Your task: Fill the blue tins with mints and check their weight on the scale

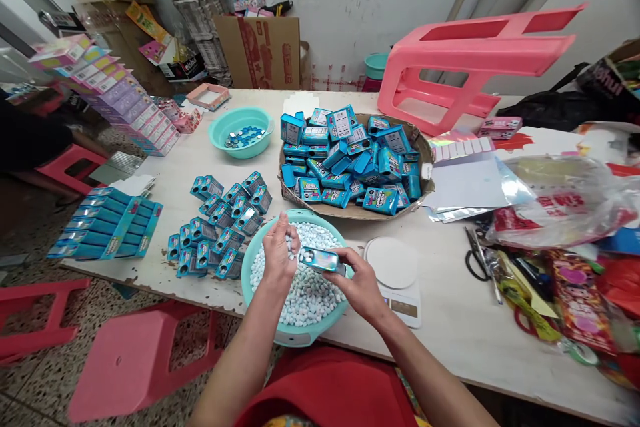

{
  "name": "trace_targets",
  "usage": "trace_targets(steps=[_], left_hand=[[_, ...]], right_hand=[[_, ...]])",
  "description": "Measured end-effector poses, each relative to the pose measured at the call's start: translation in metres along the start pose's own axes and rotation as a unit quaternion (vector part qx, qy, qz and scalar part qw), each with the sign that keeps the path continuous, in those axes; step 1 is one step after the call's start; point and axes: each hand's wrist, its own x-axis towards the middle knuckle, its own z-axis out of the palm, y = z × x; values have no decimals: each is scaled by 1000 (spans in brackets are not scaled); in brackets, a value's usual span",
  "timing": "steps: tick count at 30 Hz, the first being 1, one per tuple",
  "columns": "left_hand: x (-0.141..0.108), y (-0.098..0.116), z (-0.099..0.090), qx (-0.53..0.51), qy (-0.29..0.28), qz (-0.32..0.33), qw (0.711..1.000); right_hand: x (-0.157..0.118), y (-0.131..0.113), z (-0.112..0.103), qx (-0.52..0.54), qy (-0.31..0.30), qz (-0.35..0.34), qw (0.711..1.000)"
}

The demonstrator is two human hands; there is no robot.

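Observation:
My right hand (359,280) grips a small blue tin (320,259), tilted on its side with its round opening turned to the left. My left hand (280,250) is curled around some small white candies, and its fingers are right beside that opening. Both hands are over a mint-green basin (296,335) full of white and pale blue candies (313,297). Left of the basin, several blue tins (220,220) stand grouped on the table with dark round openings showing. Behind it, a cardboard tray (285,195) is heaped with more blue tins (350,153).
A white kitchen scale (393,270) sits right of the basin. A smaller green basin (241,132) holds round metallic and blue pieces. Blue display boxes (107,223) stand at the left edge. Scissors (477,253), plastic bags (560,200) and an upturned pink stool (450,60) occupy the right side.

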Motion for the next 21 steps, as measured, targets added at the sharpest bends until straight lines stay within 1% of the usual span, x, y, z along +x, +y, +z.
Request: trace_targets(steps=[1, 3, 6, 8, 10, 12, 14, 16, 18, 21], left_hand=[[0, 2, 0, -8, -4, -3, 1000], [2, 3, 0, -8, 13, 2, 1000], [8, 1, -3, 1, 40, 5, 999], [11, 1, -7, 2, 37, 6, 999], [13, 1, -13, -3, 40, 5, 999], [13, 1, -19, -11, 61, -6, 998], [12, 0, -20, -12, 79, -5, 997], [10, -3, -17, 5, 78, 24, 997], [7, -8, -11, 39, 71, 76, 994], [4, -14, -2, 74, 76, 134, 985]], right_hand=[[1, 3, 1, 23, -2, 7, 1000], [4, 10, 5, 63, -3, 20, 998], [11, 19, 12, 77, 7, 26, 997], [13, 22, 12, 79, 10, 24, 997], [15, 25, 9, 106, 9, 29, 994], [16, 29, 6, 127, 9, 38, 991], [17, 31, 6, 106, 11, 37, 994], [18, 30, 9, 58, 9, 23, 998], [19, 26, 12, 18, 2, 5, 1000], [18, 18, 14, -7, -8, -11, 1000]])
